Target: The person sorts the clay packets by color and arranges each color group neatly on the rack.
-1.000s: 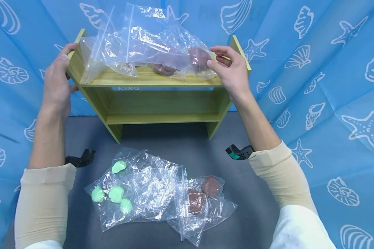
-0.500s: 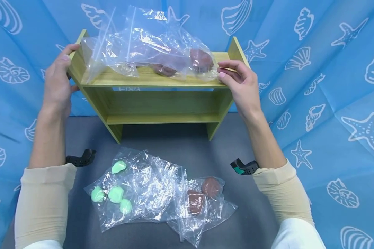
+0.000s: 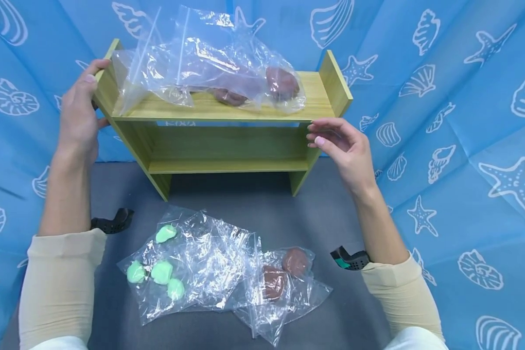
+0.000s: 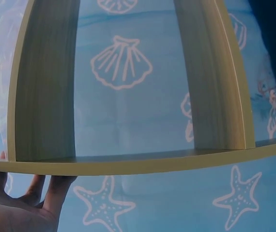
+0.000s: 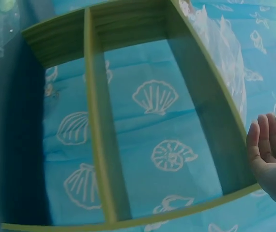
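Left grip (image 3: 80, 99): curled on the left panel (image 3: 106, 95) of the wooden shelf (image 3: 227, 167), one finger hooked over its upper edge. Read as a brace. Risk: any pull, with no counter-hold on the right, could twist or tip the shelf.
Right grip (image 3: 343, 148): held nothing, fingers loosely bent, just by the right panel (image 3: 336, 90). Contact with wood: couldn't tell. Risk: a careless lift could bump the top board (image 3: 317, 104) or snag film.
Upper bags (image 3: 201, 53): on the top board, bunched left to middle, film sticking up and overlapping. Risk: tugging one could drag the other along.
Front brown lump (image 3: 231, 97): bagged, near the board's front edge, no lip visible. Risk: a jolt could send it over, bag included.
Right brown lump (image 3: 282, 83): bagged, right end of the bunch, with bare board between it and the right panel. Risk: a tilt that way could let it slide.
Green-lump bag (image 3: 210, 267) and brown-lump bag (image 3: 306, 291): flat on the surface (image 3: 354, 311), edges overlapping, in front of the shelf. Risk: anything falling forward would probably land there.
Seals: glare on film, couldn't tell if zipped. Loose seal plus a tip could mean a spill.
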Motion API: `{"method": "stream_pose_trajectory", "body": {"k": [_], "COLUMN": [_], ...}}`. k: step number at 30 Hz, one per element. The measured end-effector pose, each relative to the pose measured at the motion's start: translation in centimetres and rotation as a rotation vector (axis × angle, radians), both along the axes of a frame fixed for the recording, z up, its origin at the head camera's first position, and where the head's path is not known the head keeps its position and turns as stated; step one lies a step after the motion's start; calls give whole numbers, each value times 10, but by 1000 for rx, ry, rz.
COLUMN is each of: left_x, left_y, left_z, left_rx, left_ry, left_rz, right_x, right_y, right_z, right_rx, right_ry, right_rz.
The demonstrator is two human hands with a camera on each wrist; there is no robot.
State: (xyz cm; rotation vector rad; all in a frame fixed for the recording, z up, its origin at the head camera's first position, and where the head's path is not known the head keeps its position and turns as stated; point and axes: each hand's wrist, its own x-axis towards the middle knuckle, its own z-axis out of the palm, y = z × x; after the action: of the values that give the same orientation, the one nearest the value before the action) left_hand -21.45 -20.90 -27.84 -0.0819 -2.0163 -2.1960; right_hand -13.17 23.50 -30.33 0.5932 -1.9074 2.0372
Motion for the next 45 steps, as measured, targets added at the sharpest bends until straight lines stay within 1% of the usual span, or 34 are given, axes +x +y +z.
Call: {"method": "stream_pose_trajectory", "body": {"k": [6,10,17,23,27,31,36,41,45], "left_x": [-1,0,1,1,1,2,2,1,1], "left_y": [0,0,-1,-3,-3,-4,-3,-1,-1], "left_z": [-1,-3,-2,-1,-1,-1,0,1,2], "left_rx": [3,-1,-1,8,23,24,4,-11,-9], "left_ry": [0,2,-8,-8,-23,-27,-26,-23,-19], "left_rz": [-7,-8,-13,-21,-30,-40,-39,-31,-28], "right_x": [17,26,44,59,68,80,91,99,105], "right_y": [14,21,30,35,35,34,38,42,43], "right_z": [-23,-40,-66,-85,-97,-112,-127,-141,-154], "right_rx": [32,82,157,176,183,200,208,220,243], "right_ry": [-53,-69,-96,-120,-149,-192,-249,-263,-264], "right_rz": [56,79,67,61,48,58,78,115,126]}}
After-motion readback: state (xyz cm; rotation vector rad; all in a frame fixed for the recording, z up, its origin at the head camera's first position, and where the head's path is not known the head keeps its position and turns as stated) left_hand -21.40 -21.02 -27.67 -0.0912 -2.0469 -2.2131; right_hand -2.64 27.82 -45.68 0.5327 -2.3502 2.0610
